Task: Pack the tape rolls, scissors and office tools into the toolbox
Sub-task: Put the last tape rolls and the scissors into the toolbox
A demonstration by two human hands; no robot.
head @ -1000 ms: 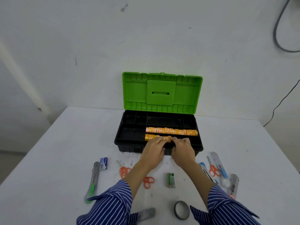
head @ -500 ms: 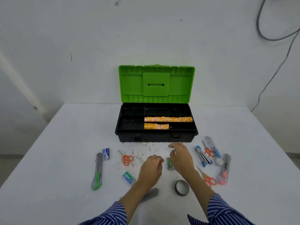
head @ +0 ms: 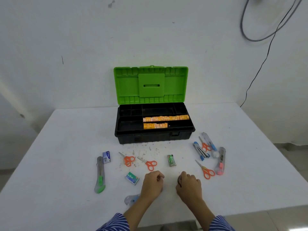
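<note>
While orange tape rolls [head: 165,118] already lay in the toolbox [head: 155,137], the right hand [head: 189,185] covered a dark roll, apparently grasping it for packing; the left hand [head: 152,183] rested clenched, seemingly empty.

The toolbox [head: 154,135] sits open at the table's [head: 50,164] far middle, two rows of tape rolls [head: 165,118] in its front compartments; before it lie scissors [head: 128,160] and a second pair [head: 150,164], a utility knife [head: 100,175] far left. To the right a stapler [head: 200,151] lies among more scissors [head: 206,171]; both hands, left hand [head: 152,183] and right hand [head: 189,185], rest nearest the table's front edge.
</note>
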